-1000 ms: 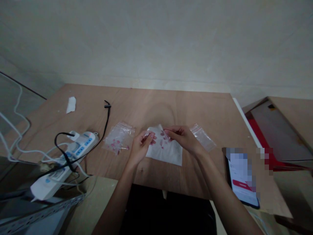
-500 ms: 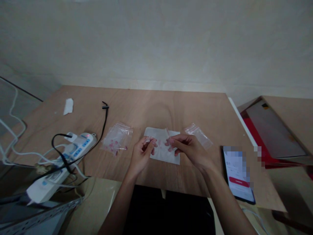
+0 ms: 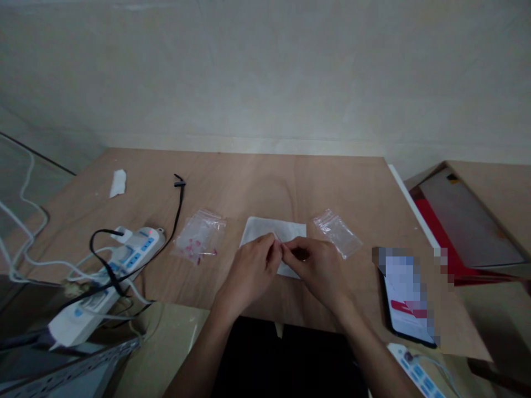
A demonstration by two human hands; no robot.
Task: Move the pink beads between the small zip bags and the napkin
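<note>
My left hand (image 3: 254, 268) and my right hand (image 3: 320, 268) meet fingertip to fingertip above a white sheet (image 3: 292, 228). Both are closed in a pinch on a small clear plastic bag (image 3: 277, 236); only a thin pale edge of it shows between the fingers. The rest of the bag is hidden by my hands. Left of them, clear zip bags (image 3: 207, 222) lie on the tabletop with several small pink-red pieces (image 3: 193, 249) on or in them. To the right, another clear zip bag (image 3: 339, 235) lies flat.
A white power strip (image 3: 139, 249) with plugs and tangled cables stands at the left edge. A black strap (image 3: 178, 204) lies beside it. A scrap of white paper (image 3: 118, 182) sits farther back. On the right lies a phone (image 3: 409, 301), with a second power strip (image 3: 415, 370) below.
My hands have come together from being apart over the white sheet, and their fingertips now touch. The second power strip has come into view at the lower right.
</note>
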